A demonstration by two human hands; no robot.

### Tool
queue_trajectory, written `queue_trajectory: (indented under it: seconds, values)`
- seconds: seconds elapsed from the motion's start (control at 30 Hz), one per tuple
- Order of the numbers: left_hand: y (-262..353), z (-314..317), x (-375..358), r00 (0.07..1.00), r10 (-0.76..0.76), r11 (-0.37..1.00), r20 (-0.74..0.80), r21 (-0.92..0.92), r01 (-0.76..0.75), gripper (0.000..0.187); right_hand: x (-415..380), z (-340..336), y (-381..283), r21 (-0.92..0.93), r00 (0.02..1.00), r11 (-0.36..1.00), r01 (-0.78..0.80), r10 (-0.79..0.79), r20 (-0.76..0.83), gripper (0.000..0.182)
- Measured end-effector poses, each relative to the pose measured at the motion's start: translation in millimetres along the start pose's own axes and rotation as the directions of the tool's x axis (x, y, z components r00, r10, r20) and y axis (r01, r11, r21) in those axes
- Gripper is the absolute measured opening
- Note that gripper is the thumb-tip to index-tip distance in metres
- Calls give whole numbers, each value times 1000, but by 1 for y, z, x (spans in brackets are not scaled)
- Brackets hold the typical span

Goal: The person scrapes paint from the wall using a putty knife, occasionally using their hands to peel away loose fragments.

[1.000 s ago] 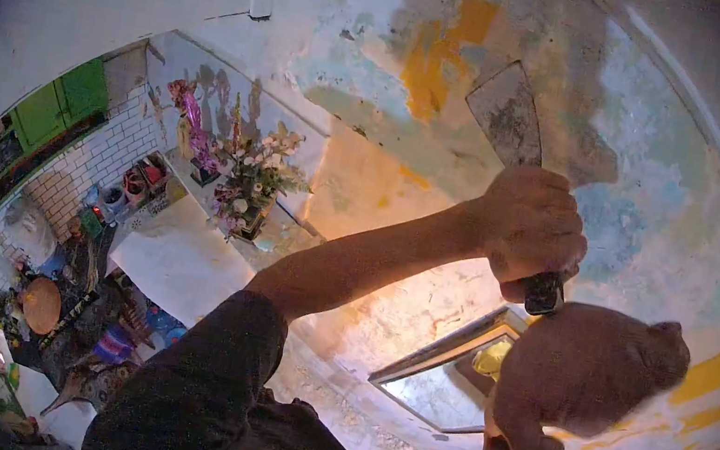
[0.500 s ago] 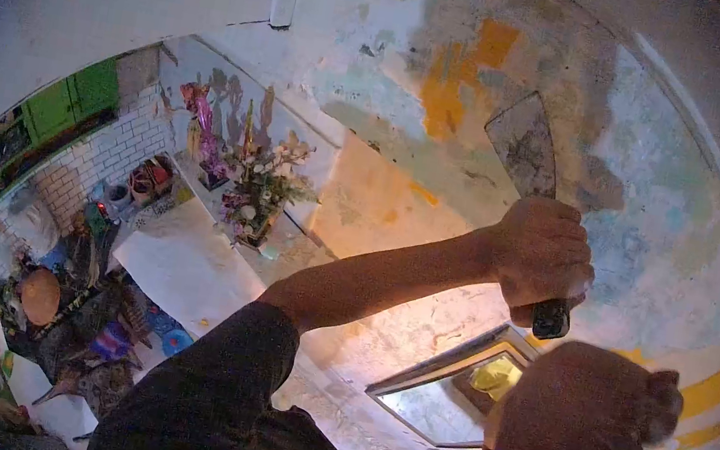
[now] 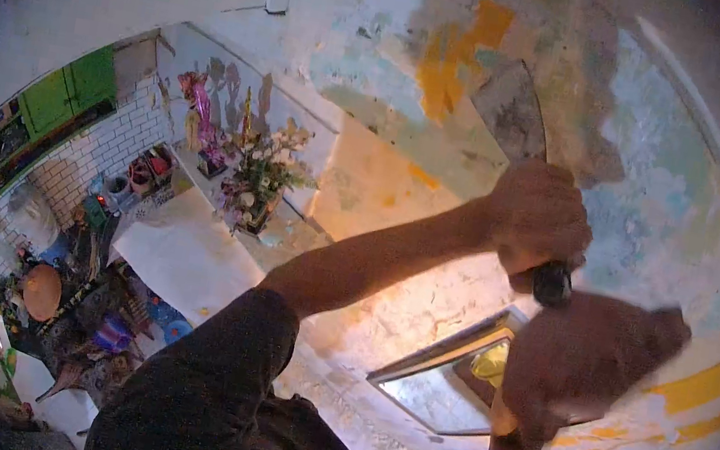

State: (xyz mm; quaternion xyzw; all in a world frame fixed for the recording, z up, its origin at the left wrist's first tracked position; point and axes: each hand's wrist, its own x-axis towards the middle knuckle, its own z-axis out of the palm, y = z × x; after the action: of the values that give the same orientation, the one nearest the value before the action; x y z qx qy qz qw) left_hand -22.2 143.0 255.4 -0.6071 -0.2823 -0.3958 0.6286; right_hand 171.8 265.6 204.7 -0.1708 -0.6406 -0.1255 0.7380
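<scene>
My left hand (image 3: 540,221) grips the dark handle of a wide scraper (image 3: 514,113), its blade pointing up and to the left against the patchy wall (image 3: 372,147). The black butt of the handle sticks out below my fist. Just under it is my right hand (image 3: 587,365), right at the butt end. Motion blurs its fingers, and I cannot tell whether it holds anything. Around the blade the wall shows orange, grey, pale blue and greenish patches.
A framed mirror-like panel (image 3: 437,393) is below my hands. At left are flowers in a pot (image 3: 263,181), a white sheet-like surface (image 3: 182,249), green cabinets (image 3: 50,101), white tiles (image 3: 115,134) and cluttered kitchen things. Yellow streaks (image 3: 701,388) mark the wall at lower right.
The scraper and my left hand have shifted slightly up and left in view. My right hand has risen from below to the handle's butt end.
</scene>
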Motion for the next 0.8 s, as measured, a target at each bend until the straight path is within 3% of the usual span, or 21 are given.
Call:
queue_trajectory:
  seconds: [0.03, 0.1, 0.27, 0.33, 0.47, 0.5, 0.63, 0.67, 0.73, 0.8]
  values:
    - [-3, 3, 4, 1000, 22, 1000, 4, 7, -22, 17, 13, 28, -54, 35, 1000, 999, -9, 9, -16, 23]
    - [8, 15, 5, 990, 20, 993, -143, -110, -36, 16, 7, 22, -23, 96, 1000, 995, -5, 5, -9, 25]
    - [9, 17, 5, 991, 53, 996, -123, -58, -60, 14, 10, 16, -26, -22, 1000, 1000, 8, -7, 26, 21]
    - [7, 18, 3, 980, 107, 993, -165, -25, -112, 14, 28, 34, 48, -70, 1000, 997, 14, -13, 27, 19]
    - [11, 9, 2, 994, 91, 994, -63, -60, -95, 16, 24, 17, 63, -179, 999, 983, 28, -23, 26, 14]
    - [11, 8, 1, 992, 102, 994, -77, -36, -105, 17, 23, 18, 1, -205, 999, 978, 30, -25, 25, 13]
    - [14, 1, 3, 992, 93, 995, -81, 25, -92, 16, 22, 13, -35, -318, 998, 947, 51, -37, 49, 9]
    - [15, 1, 3, 991, 97, 994, -90, 65, -92, 24, 23, 13, -39, -346, 998, 937, 54, -37, 54, 9]
    - [16, 0, 1, 995, 93, 994, -45, 68, -90, 24, 44, 27, 75, -400, 997, 914, 62, -39, 66, 7]
    - [15, 0, 1, 996, 94, 993, 1, 75, -94, 24, 38, 19, 29, -450, 997, 890, 69, -40, 73, 6]
